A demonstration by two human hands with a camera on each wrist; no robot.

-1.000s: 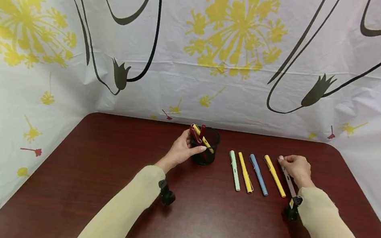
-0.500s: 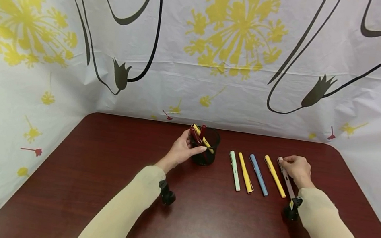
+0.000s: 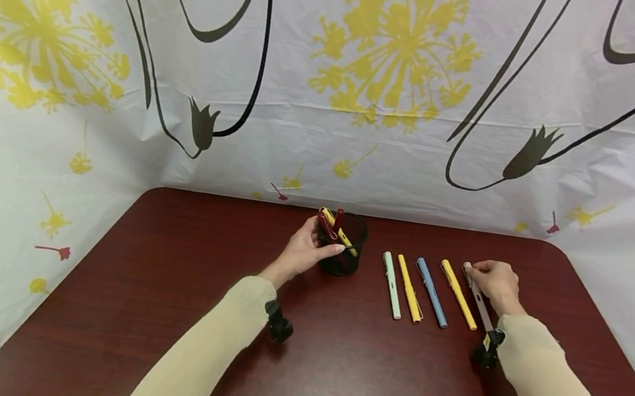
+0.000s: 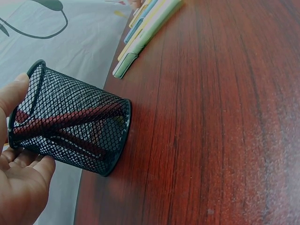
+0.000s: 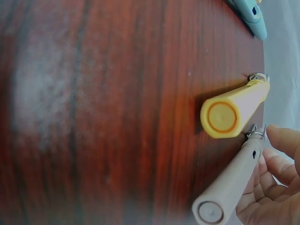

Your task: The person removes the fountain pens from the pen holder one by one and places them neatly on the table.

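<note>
My left hand (image 3: 299,251) grips a black mesh pen cup (image 3: 345,264) near its rim, thumb on the near side. In the left wrist view the cup (image 4: 79,117) has dark red pens showing through the mesh; the head view also shows a yellow pen (image 3: 343,234) leaning in it. At the right end of a row of pens, my right hand (image 3: 497,282) pinches the cap end of a pale pinkish-grey pen (image 3: 481,308), which lies slanted along the table. The right wrist view shows that pen (image 5: 232,183) end-on, with the thumb and fingers at its clip.
Left of the pinkish pen lie a yellow pen (image 3: 458,294), a blue pen (image 3: 432,292), another yellow pen (image 3: 409,289) and a pale green pen (image 3: 392,285), roughly side by side. The dark red-brown table (image 3: 365,380) ends at a patterned white curtain (image 3: 284,85).
</note>
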